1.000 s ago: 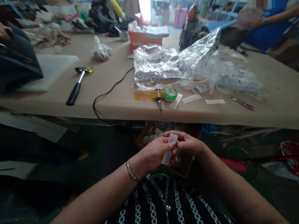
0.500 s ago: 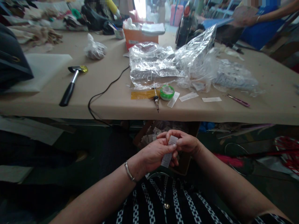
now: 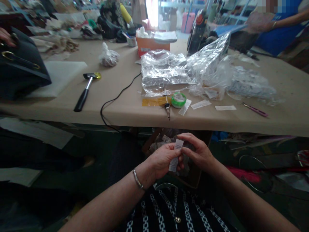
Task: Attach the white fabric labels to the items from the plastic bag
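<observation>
My left hand [image 3: 160, 159] pinches a narrow white printed label [image 3: 173, 163] between thumb and fingers, below the table's front edge. The label stands nearly upright, and the thumb covers its middle. Close on its right is my right hand [image 3: 201, 154], with fingers and thumb apart and the thumb tip at the label's edge; whether it touches cannot be told. Beneath both hands, a cardboard box [image 3: 196, 177] holds many small pale pieces. On the table above lie a soldering-iron-like tool [image 3: 167, 109], a green-rimmed round tub [image 3: 178, 100] and several white strips [image 3: 201, 104].
A hammer [image 3: 87, 91] and a black cord [image 3: 118, 95] lie to the left. Crumpled clear plastic [image 3: 166, 71] covers the middle. A purple-handled tool [image 3: 256, 110] is at right. Another person's hand [image 3: 6, 37] grips a dark bag [image 3: 21, 71]; a second person's arm [image 3: 289, 21] is at far right.
My right hand has spread its fingers and drawn back slightly from the label, which stays in my left hand. The view has shifted, showing another person's hand on the dark bag.
</observation>
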Demonstrator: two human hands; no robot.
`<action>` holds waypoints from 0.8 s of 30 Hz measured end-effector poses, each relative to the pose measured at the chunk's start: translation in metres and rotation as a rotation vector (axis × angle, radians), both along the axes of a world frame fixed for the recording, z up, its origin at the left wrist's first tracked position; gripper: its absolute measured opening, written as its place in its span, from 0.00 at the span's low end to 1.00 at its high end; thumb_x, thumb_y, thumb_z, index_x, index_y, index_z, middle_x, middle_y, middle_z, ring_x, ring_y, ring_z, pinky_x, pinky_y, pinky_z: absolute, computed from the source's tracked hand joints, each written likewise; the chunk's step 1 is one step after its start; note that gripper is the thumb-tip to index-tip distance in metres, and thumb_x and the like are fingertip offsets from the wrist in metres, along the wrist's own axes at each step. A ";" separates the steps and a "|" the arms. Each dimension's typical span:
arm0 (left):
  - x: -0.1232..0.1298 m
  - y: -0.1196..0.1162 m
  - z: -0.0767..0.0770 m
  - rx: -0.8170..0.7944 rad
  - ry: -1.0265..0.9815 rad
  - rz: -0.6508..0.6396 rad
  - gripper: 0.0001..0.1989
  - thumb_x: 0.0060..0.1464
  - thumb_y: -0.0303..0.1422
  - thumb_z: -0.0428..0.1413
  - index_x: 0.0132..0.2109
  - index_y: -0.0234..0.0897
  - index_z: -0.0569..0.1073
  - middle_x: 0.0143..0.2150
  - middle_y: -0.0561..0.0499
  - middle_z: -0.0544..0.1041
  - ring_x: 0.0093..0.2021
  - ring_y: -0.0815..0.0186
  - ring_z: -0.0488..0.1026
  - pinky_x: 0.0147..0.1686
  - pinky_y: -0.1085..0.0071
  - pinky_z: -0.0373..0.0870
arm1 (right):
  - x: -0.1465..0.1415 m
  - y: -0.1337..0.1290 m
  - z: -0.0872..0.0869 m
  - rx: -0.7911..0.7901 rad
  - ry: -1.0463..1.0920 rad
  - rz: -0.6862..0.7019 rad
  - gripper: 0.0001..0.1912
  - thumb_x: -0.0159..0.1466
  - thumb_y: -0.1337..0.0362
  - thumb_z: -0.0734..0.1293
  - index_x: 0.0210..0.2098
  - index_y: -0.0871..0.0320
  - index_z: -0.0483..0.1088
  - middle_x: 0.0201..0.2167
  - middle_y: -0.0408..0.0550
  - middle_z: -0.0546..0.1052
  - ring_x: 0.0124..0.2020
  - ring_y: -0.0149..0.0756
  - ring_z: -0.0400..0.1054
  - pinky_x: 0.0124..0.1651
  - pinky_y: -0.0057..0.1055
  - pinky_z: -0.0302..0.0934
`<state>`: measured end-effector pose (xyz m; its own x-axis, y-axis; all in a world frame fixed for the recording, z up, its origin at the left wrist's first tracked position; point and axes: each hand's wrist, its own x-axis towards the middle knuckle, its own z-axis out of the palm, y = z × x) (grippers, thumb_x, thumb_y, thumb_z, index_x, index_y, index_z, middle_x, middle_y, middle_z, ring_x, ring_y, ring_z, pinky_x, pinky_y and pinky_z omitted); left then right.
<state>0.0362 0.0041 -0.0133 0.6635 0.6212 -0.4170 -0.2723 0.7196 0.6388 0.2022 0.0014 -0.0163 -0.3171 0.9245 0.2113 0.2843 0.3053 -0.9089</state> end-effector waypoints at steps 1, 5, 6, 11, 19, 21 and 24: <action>0.000 0.000 0.001 0.002 0.010 0.013 0.14 0.46 0.36 0.63 0.35 0.31 0.69 0.23 0.53 0.68 0.21 0.71 0.67 0.22 0.76 0.61 | 0.000 -0.001 0.001 0.087 -0.086 -0.019 0.17 0.62 0.63 0.65 0.51 0.55 0.67 0.48 0.50 0.69 0.50 0.40 0.63 0.53 0.38 0.59; 0.000 0.001 0.004 -0.008 0.018 0.064 0.14 0.44 0.34 0.64 0.33 0.32 0.68 0.22 0.55 0.66 0.21 0.71 0.66 0.21 0.76 0.60 | -0.003 -0.003 0.001 0.191 -0.238 -0.055 0.17 0.65 0.63 0.61 0.54 0.55 0.65 0.50 0.52 0.67 0.52 0.41 0.61 0.55 0.40 0.58; 0.000 0.001 0.004 -0.007 0.015 0.072 0.13 0.44 0.34 0.63 0.32 0.32 0.68 0.22 0.55 0.66 0.21 0.71 0.66 0.21 0.76 0.60 | -0.004 -0.002 0.001 0.191 -0.243 -0.065 0.18 0.65 0.63 0.61 0.55 0.55 0.64 0.51 0.53 0.67 0.53 0.41 0.61 0.55 0.40 0.58; -0.001 0.001 0.001 0.019 0.021 0.075 0.12 0.45 0.35 0.62 0.30 0.32 0.68 0.22 0.54 0.66 0.20 0.71 0.66 0.21 0.75 0.61 | -0.008 0.000 -0.001 0.165 -0.260 -0.047 0.17 0.66 0.63 0.59 0.54 0.55 0.64 0.50 0.52 0.68 0.52 0.41 0.63 0.54 0.40 0.60; 0.000 0.003 0.004 0.015 0.045 0.085 0.11 0.44 0.33 0.62 0.30 0.31 0.68 0.20 0.54 0.67 0.19 0.72 0.65 0.20 0.76 0.60 | -0.016 0.003 0.000 0.112 -0.191 -0.029 0.16 0.65 0.63 0.59 0.51 0.56 0.66 0.46 0.50 0.71 0.48 0.39 0.65 0.52 0.36 0.60; -0.001 0.003 0.004 0.016 0.044 0.090 0.12 0.45 0.34 0.62 0.31 0.32 0.68 0.20 0.54 0.67 0.18 0.72 0.65 0.19 0.77 0.59 | -0.018 0.005 0.000 0.039 -0.150 -0.040 0.18 0.65 0.63 0.60 0.53 0.55 0.65 0.46 0.49 0.72 0.46 0.38 0.66 0.50 0.35 0.61; -0.003 0.003 0.003 0.014 0.006 0.122 0.13 0.46 0.35 0.62 0.31 0.33 0.66 0.21 0.55 0.66 0.19 0.72 0.66 0.20 0.77 0.61 | -0.019 0.009 -0.002 -0.131 0.051 -0.095 0.19 0.62 0.60 0.63 0.52 0.56 0.64 0.40 0.47 0.73 0.38 0.35 0.69 0.41 0.31 0.63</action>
<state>0.0330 0.0076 -0.0104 0.5798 0.7032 -0.4116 -0.3536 0.6723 0.6504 0.1828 0.0109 -0.0180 -0.2191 0.9705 0.1004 0.2585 0.1569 -0.9532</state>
